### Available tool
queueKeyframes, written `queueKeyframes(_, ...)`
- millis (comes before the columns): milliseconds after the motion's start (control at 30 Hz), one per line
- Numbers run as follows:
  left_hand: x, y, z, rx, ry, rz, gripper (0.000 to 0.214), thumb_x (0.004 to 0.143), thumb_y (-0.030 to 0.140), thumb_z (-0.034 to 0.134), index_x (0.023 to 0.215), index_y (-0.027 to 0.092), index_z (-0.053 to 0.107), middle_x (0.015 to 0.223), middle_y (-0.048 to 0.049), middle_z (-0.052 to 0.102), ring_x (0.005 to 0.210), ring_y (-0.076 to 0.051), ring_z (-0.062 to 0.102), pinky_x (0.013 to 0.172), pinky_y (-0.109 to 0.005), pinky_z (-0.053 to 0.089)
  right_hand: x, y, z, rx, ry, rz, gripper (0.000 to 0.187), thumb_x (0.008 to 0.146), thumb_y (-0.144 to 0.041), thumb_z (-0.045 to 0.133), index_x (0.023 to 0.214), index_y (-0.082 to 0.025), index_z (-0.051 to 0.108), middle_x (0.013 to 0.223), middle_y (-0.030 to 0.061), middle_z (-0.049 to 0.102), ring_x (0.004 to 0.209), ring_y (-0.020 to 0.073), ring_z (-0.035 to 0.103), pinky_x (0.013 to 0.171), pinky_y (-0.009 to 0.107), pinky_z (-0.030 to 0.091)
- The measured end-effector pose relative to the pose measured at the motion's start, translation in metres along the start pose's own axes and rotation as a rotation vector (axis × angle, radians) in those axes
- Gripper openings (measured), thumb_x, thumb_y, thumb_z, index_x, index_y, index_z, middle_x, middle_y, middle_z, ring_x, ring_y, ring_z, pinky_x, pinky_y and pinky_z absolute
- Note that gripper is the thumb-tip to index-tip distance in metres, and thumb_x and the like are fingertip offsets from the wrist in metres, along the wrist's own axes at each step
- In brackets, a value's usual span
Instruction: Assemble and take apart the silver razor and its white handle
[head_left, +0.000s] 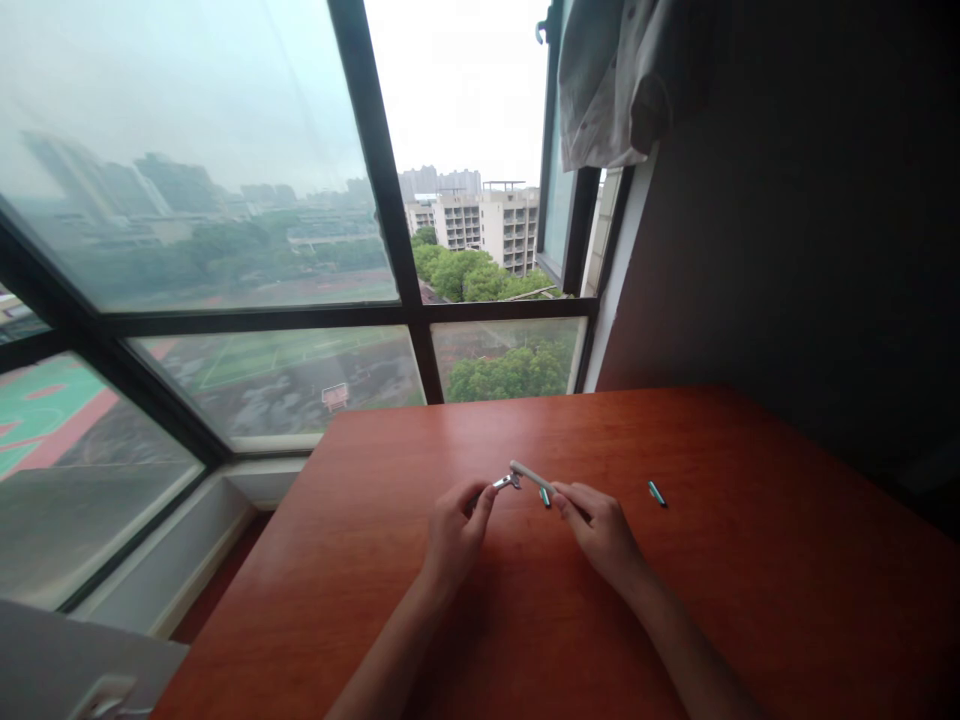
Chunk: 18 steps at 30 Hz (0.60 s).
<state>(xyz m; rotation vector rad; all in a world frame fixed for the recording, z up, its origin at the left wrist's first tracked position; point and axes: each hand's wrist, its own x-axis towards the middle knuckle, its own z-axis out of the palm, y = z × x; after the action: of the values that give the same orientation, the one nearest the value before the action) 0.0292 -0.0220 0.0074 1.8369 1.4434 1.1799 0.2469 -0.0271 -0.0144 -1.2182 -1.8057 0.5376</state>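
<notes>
Head view: the L hand [456, 520] is pinching a small, shiny silver metal piece [505, 482] btwn thumb & forefinger, other fingers curling in. The R hand [600, 525] is gripping a slim, straight, pale grey rod [532, 476] by its near end, thumb against fingers, nearly closed. Both items are sitting up front of the hands, over the reddish-brown, glossy wooden table [337, 560]; the rod's far end is coming right up by the silver piece, but can't tell if they're touching.

Handling, my guess: the rod is looking light & stiff, prob. plastic or coated metal, smooth, so maybe a bit slippery; best hold is near the end or mid-shaft, w/ the far tip left free. The silver piece is looking rigid, light, fiddly & slick; fingertips on its near end are suiting it, since there isn't much to grab. Neither is seeming esp. fragile, tho small detail is too blurry to be sure.

One short green-and-black strip [545, 498] is lying just beyond the R fingers; a second, similar green-and-black strip [657, 493] is lying well apart, off to the R.
</notes>
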Motion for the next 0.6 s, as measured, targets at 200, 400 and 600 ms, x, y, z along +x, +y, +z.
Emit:
queueKeyframes(200,0.0001,-0.0006,-0.0001,-0.023,0.016,-0.031,0.035,0.089,0.043,0.051,0.082,0.015,0.071,0.069,-0.0026,0.065,0.063,-0.016,0.053,0.056,-0.023,0.035,-0.0008,0.0025,0.0007,-0.004,0.005,0.003,0.029,0.094,-0.032,0.046,0.097,-0.018,0.071,0.079,0.0065,0.069,0.074,0.0202,0.063,0.068,0.027,0.047)
queueKeyframes(400,-0.0002,-0.0011,0.001,-0.047,-0.016,-0.029,0.038,0.089,0.046,0.051,0.082,0.015,0.071,0.07,-0.0025,0.065,0.064,-0.016,0.054,0.058,-0.024,0.037,-0.0002,-0.0013,-0.0007,0.015,-0.006,0.002,0.032,0.095,-0.035,0.044,0.095,-0.017,0.071,0.077,0.0063,0.068,0.071,0.0198,0.063,0.065,0.027,0.047)
queueKeyframes(600,-0.0004,-0.0002,0.0009,-0.091,-0.024,-0.063,0.042,0.088,0.051,0.05,0.083,0.015,0.071,0.069,-0.0024,0.063,0.065,-0.017,0.053,0.059,-0.024,0.036,0.001,-0.0061,-0.0022,0.027,0.008,0.02,0.033,0.095,-0.036,0.042,0.091,-0.018,0.07,0.076,0.0058,0.067,0.071,0.0198,0.062,0.064,0.027,0.045)
